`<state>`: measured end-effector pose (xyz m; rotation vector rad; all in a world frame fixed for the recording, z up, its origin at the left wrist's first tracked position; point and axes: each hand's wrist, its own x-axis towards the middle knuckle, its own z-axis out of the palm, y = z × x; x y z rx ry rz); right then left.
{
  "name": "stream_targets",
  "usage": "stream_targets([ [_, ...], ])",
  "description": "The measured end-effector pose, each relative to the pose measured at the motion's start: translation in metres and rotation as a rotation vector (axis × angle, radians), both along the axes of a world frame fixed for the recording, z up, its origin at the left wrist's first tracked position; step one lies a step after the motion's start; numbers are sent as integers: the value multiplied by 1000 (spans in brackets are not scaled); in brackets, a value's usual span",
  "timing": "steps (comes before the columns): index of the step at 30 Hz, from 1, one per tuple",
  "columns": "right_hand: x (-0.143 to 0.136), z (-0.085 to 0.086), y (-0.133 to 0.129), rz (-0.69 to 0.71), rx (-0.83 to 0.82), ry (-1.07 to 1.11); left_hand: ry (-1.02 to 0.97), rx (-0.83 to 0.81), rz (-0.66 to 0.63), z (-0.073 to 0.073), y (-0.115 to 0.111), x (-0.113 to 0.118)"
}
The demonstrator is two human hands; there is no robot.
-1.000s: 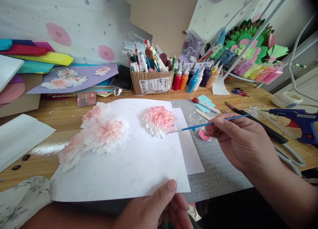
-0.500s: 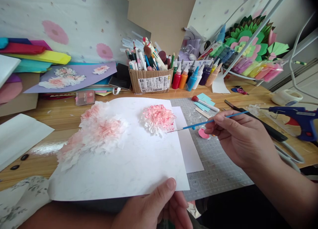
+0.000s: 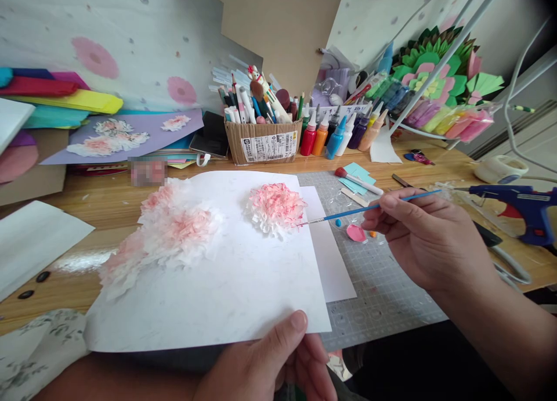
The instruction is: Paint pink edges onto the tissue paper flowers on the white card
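A thin blue paintbrush point(image 3: 348, 213) is pinched between the thumb and fingers of my right hand point(image 3: 420, 232). Its tip meets the lower right edge of a ruffled pink-and-white paper flower point(image 3: 277, 210), whose upper petals carry darker pink edges. That flower sits on a white sheet of paper point(image 3: 209, 314), which my left hand point(image 3: 274, 354) grips at the near edge, thumb on top and fingers beneath. Paler ruffled paper flowers point(image 3: 187, 227) cover the sheet's left side. Dabs of pink paint point(image 3: 356, 233) and blue paint lie on the cutting mat near my right hand.
Behind the sheet stands a cardboard box of pens and brushes point(image 3: 263, 143), with paint bottles point(image 3: 335, 137) beside it. A blue glue gun point(image 3: 522, 209) lies at the right. Underneath is a grey cutting mat point(image 3: 391, 308). Folded coloured paper point(image 3: 65, 99) is stacked at the left.
My right hand and the paintbrush have shifted slightly right, and the brush tip has moved a little up and right along the flower's edge. My left hand keeps its hold on the sheet.
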<state>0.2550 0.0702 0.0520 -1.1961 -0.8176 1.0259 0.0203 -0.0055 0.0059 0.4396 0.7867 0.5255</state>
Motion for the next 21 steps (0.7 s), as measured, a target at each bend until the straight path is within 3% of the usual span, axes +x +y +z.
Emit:
stream_targets([
  [21, -4, -2, 1, 8, -41, -7, -10, -8, 11, -1, -1, 0],
])
